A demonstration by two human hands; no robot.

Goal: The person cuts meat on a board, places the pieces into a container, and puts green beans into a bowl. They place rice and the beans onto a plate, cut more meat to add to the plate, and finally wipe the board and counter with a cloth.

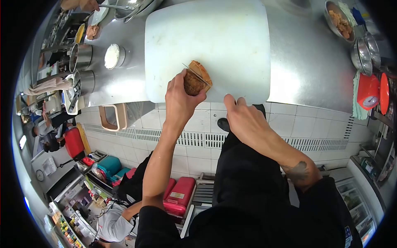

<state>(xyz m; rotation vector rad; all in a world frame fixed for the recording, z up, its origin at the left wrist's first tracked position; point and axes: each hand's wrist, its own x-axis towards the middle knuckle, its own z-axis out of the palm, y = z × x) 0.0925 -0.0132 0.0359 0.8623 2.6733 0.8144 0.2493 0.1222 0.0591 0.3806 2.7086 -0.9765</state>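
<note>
A large white cutting board (206, 33) lies on the steel counter. On its lower middle part sits a browned piece of food (193, 84), with a cut slice (200, 71) at its upper right side. A thin knife blade (195, 73) stands between the piece and the slice. My left hand (182, 97) grips the browned piece between thumb and fingers. My right hand (244, 115) is at the board's bottom edge, its fingers curled round the knife's handle, which is mostly hidden.
A bowl of white shreds (112, 56) and metal containers (84, 56) stand left. At right are a bowl of orange-brown food (341, 24), steel bowls (364, 56) and a red scale (368, 91). Another person's hand (82, 4) holds a utensil at top left. A person (113, 223) is behind.
</note>
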